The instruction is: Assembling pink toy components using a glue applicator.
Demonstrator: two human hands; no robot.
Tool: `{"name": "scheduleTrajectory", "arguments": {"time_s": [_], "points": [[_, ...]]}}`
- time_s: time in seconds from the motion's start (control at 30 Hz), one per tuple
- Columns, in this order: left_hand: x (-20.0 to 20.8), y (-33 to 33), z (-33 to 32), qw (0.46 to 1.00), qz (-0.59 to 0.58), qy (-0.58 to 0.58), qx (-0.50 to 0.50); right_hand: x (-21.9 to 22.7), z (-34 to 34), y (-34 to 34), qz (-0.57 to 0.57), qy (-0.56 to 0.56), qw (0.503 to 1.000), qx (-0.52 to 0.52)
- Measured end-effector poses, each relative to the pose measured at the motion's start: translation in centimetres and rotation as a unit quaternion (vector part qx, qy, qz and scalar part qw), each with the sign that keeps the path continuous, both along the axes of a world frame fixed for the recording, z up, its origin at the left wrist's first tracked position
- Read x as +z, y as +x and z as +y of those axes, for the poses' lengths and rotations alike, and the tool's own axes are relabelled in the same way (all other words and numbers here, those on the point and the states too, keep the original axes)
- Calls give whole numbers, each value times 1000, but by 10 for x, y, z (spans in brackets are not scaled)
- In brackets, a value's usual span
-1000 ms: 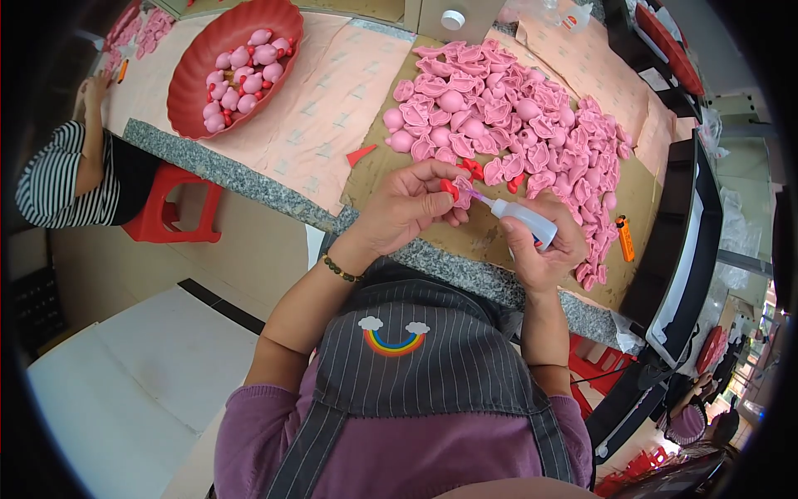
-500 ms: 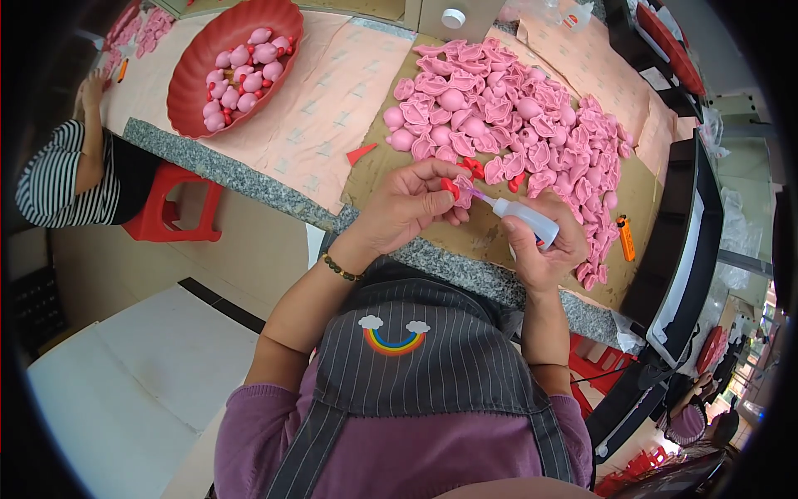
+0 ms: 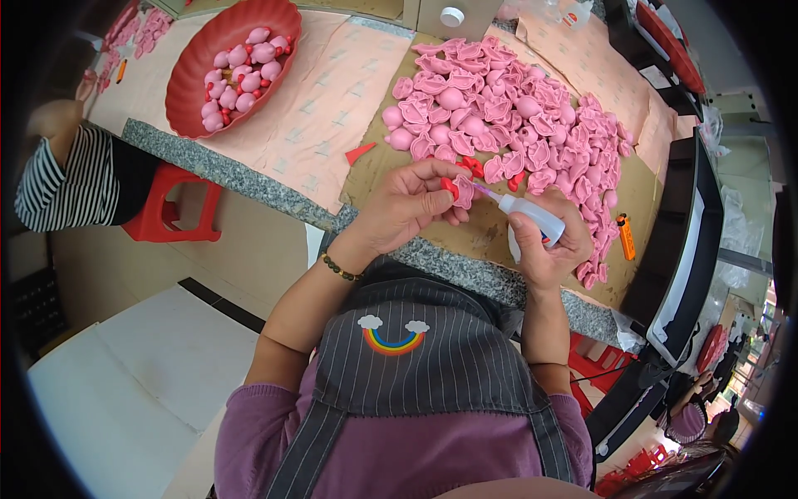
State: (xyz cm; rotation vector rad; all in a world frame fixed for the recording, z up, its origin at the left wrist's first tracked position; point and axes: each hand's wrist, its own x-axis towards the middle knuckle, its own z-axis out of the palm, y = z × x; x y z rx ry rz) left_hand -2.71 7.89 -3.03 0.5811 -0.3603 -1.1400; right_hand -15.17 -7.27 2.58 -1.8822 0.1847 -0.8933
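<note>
My left hand (image 3: 407, 206) pinches a small pink moulded piece (image 3: 464, 195), with a red piece (image 3: 449, 187) beside it at the fingertips. In my right hand (image 3: 559, 249) is a small white squeeze bottle (image 3: 534, 216), tilted so that its thin purple nozzle (image 3: 489, 193) points at the pink piece. The nozzle tip is close to that piece; whether they touch I cannot tell. Just beyond my hands spreads a big heap of pink moulded pieces (image 3: 499, 108), some round, some like hollow shells. Several red pieces (image 3: 470, 166) lie at the heap's near edge.
A red fluted bowl (image 3: 187, 91) holds pink-and-red assembled figures at the far left. An orange lighter (image 3: 626, 237) lies right of the heap, near a black tray (image 3: 677, 241). One red scrap (image 3: 359, 154) rests on the table. At left, another person's striped sleeve (image 3: 71, 179) shows.
My right hand has drawn the bottle slightly right, away from the pink piece. My left hand stays where it was. The person at left has shifted their arm.
</note>
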Motion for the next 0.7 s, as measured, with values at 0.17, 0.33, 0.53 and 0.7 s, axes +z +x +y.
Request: {"name": "scheduleTrajectory", "arguments": {"time_s": [0.17,0.33,0.53,0.7], "points": [[5,-2,-1,1000,21,18,14,0,-1,0,16,0,1000,-3],[0,0,0,1000,-13,8,-3,2,1,1,24,-8,1000,-6],[1,-1,-1,1000,-7,12,3,2,2,1,26,-5,1000,-2],[3,-1,-1,1000,-3,20,4,-1,0,-1,16,-4,1000,-5]]}}
